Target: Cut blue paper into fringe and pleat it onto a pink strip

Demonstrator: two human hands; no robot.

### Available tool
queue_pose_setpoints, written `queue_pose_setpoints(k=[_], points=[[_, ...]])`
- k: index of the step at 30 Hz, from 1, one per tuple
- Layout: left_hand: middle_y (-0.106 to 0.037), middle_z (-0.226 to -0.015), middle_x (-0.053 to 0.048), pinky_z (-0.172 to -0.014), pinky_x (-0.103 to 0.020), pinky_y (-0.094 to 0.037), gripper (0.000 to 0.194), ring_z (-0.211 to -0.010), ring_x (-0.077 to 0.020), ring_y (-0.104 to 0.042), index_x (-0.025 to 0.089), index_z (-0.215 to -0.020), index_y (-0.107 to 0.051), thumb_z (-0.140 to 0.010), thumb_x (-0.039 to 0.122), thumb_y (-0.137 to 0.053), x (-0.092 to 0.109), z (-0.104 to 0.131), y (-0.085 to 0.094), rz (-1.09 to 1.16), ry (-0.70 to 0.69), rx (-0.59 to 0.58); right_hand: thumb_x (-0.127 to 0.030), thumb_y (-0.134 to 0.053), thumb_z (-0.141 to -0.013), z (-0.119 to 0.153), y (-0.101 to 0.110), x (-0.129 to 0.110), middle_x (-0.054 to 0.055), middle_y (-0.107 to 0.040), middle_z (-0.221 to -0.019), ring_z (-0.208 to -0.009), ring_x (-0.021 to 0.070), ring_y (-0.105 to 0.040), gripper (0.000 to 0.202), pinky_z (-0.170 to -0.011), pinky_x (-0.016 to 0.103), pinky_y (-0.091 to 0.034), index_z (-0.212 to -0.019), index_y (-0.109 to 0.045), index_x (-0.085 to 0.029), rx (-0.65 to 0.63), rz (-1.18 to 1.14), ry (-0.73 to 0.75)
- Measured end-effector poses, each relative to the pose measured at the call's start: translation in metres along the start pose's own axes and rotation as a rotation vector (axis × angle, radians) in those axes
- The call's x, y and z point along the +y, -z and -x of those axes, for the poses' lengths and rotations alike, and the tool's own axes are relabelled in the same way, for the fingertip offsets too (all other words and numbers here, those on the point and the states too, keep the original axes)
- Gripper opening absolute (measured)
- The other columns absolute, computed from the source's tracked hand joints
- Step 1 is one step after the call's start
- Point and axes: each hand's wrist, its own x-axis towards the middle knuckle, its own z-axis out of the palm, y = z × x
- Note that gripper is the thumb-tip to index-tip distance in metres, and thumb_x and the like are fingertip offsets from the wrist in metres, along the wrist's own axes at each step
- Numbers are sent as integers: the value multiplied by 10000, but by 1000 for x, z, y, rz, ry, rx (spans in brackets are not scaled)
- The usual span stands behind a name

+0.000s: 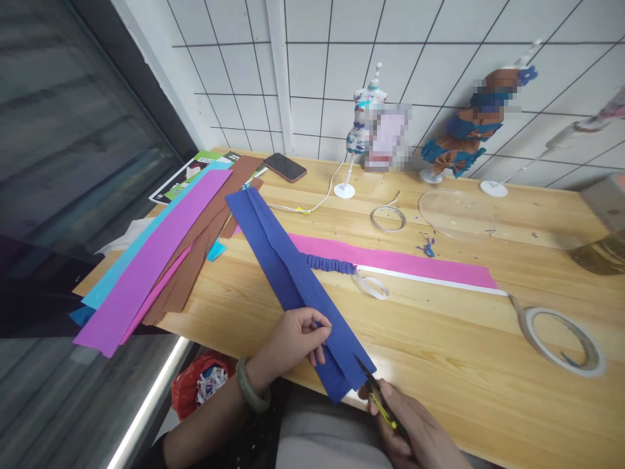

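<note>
A long folded blue strip (pixel 297 273) lies slantwise over the table's front edge. My left hand (pixel 300 335), with a green bangle on its wrist, pinches the strip's edge near its lower part. In my right hand (pixel 407 417) are black and yellow scissors (pixel 378 400), whose blades are at the strip's lower right end. Behind the blue strip lies a pink strip (pixel 405 258) with white tape (pixel 430 279) along its front edge. A gathered blue piece (pixel 327 263) sits at the left end of that tape.
Purple (pixel 166 254), light blue and brown strips are stacked at the left. A phone (pixel 284 167), small dress forms (pixel 370 117), a tape roll (pixel 561 342) and a clear plate (pixel 454 212) stand or lie farther out. A red bag (pixel 183 391) is below the table.
</note>
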Motion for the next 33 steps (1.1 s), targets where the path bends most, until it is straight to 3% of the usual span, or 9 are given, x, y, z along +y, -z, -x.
queue_pose_setpoints(k=[15,27,33], points=[[-520,-482,63,-320,-160,-389,226,-376,-106,-552,150,-794,-467,-720,312,-607,-9,-4,2,39,-15,-8,-614,-434,-791,1,-6,-5,-121,-235,-404,-339,26,-102,410,-346,188,-74,-728,-432,-209,-32,-71,-11],[-524,-481,56,-326,-162,-386,224,-382,-105,-552,149,-766,-470,-713,316,-610,-6,-2,2,41,-5,-14,-653,-410,-773,1,-3,-3,-120,-227,-381,-342,36,-110,447,-352,196,-91,-727,-437,-209,-3,21,1],[-538,-445,49,-334,-159,-388,209,-366,-97,-534,149,-766,-466,-717,297,-605,-2,-2,2,38,9,-25,-717,-381,-734,2,-2,-4,-116,-280,-375,-321,27,-135,526,-334,186,-100,-756,-462,-198,-2,3,-62]])
